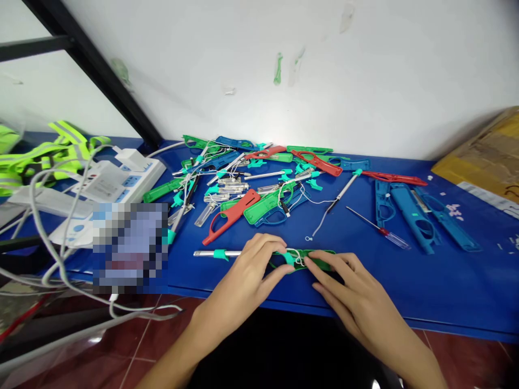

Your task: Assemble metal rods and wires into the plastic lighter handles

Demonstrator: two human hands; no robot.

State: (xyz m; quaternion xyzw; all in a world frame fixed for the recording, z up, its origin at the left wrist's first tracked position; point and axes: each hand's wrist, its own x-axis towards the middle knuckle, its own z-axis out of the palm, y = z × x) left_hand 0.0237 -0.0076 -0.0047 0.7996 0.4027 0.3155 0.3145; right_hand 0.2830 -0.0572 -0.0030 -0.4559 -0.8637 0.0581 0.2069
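Observation:
Near the table's front edge lies a green lighter shell half (pixel 320 260), open side up, with white wires (pixel 299 258) inside. A metal lighter tube (pixel 206 253) with a teal collar (pixel 220 254) sticks out to its left. My left hand (pixel 253 267) is closed around the shell's left part, finger and thumb at the teal trigger (pixel 289 260). My right hand (pixel 352 283) grips the shell's right part, its index fingertip by the wires; its thumb is mostly hidden. Behind the hands lie a red lighter shell (pixel 233 215) and another green shell (pixel 263 208).
Many lighter parts form a pile at the back. To the right are a screwdriver (pixel 383 231), blue shells (pixel 411 216) and a cardboard box (pixel 482 156). At left stand a power strip (pixel 141 178), cables, a blurred-out phone (pixel 132 246) and yellow reflective straps (pixel 65 143).

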